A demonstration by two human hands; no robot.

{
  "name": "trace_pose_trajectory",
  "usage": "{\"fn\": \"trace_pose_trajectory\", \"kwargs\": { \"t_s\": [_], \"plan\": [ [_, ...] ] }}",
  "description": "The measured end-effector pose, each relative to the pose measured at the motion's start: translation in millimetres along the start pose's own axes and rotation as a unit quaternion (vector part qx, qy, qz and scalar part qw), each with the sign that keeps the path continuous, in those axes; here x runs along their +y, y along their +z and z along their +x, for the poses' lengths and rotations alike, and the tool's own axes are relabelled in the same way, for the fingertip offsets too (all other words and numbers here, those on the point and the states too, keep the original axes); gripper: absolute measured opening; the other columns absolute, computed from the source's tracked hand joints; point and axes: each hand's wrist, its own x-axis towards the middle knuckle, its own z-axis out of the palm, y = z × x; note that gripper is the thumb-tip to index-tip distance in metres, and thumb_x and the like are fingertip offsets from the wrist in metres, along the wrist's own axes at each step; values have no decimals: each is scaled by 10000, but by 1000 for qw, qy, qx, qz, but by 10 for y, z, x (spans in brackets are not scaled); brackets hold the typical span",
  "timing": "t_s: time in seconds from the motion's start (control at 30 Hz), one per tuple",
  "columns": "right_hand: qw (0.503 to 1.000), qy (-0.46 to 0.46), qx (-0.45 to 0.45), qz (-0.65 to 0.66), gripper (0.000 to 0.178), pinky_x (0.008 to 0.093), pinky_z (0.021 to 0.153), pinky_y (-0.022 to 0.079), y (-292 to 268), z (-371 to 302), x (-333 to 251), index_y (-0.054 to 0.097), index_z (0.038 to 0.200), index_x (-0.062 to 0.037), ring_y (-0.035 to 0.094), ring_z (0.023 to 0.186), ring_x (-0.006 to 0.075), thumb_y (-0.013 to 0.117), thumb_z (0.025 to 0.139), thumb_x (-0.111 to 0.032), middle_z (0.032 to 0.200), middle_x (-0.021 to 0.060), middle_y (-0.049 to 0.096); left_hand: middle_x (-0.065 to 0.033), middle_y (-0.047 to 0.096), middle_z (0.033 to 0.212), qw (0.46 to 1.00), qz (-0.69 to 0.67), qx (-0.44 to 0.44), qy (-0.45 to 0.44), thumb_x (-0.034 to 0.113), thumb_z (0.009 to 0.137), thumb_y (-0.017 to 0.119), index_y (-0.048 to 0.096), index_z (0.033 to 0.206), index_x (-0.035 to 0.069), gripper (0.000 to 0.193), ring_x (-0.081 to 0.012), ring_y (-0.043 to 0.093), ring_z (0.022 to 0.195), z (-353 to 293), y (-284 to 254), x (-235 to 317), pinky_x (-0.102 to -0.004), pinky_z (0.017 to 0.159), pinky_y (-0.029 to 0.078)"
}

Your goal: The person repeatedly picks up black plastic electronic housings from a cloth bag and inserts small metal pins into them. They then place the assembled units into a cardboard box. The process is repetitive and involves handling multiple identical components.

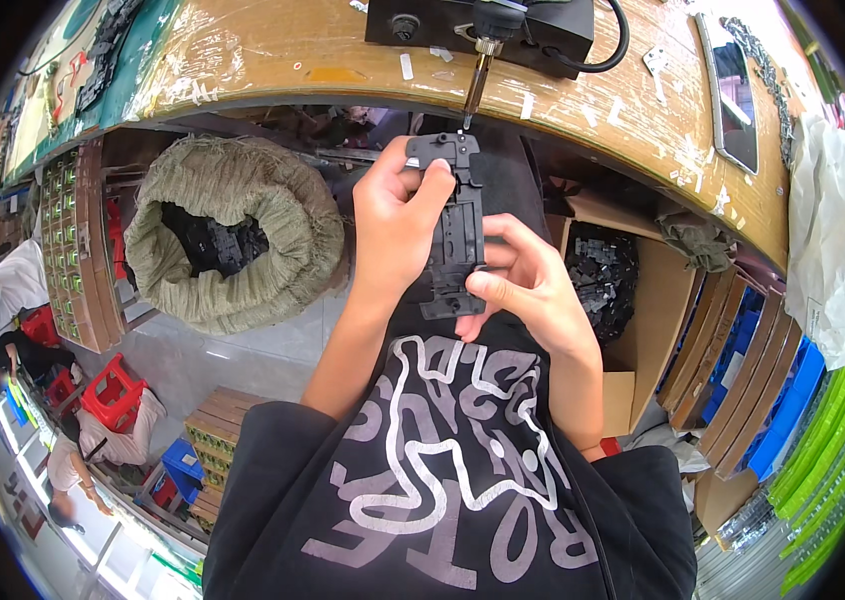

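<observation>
Below the curved wooden tabletop, both hands grip a black plastic bracket — long axis upright, top end touching the screwdriver bit — left hand clasping its upper part, right hand pinching its lower end.

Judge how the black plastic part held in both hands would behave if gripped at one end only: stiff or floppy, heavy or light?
The black plastic part probably stays stiff: it spans straight between the left hand and right hand without sagging. It looks fairly light, since fingertips alone steady it. Its cut-outs and ridges should give grip, so slipping seems unlikely.
</observation>
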Motion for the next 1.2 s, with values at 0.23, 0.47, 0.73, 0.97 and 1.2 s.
{"fn": "trace_pose_trajectory", "kwargs": {
  "t_s": [0.23,0.47,0.73,0.97,1.2],
  "plan": [
    [999,-29,20,-1,315,252,483,514,41,-8,-6,411,1061,48,590,593,170,544,778,11,889,153,571,-13,571,640,1000,10,-4,6,49,809,503,514,867,6,74,-11,463,534,1,33,72,-170,451,359],
    [999,-37,21,4,328,247,474,504,41,-23,-21,414,1074,58,580,602,154,545,776,13,893,156,568,-13,573,639,1000,13,5,19,49,808,509,515,865,4,73,-8,461,537,-8,44,60,-168,460,359],
    [999,-40,10,17,344,244,474,502,25,-9,-11,407,1095,70,577,608,150,534,780,15,906,161,568,-10,568,618,999,32,24,9,39,797,512,516,846,3,61,-6,451,519,-19,79,123,-169,446,347],
    [999,-40,13,23,345,243,471,509,14,12,-5,412,1100,59,579,610,149,530,779,17,906,156,570,3,549,586,998,54,28,20,34,785,516,518,827,-1,54,1,416,495,-1,81,121,-166,421,310],
    [999,-39,8,18,346,242,453,495,6,21,1,415,1095,63,576,576,154,534,775,7,870,152,580,7,545,572,998,51,41,17,28,775,517,520,822,1,53,2,412,481,-1,109,153,-172,410,313]
  ]
}}
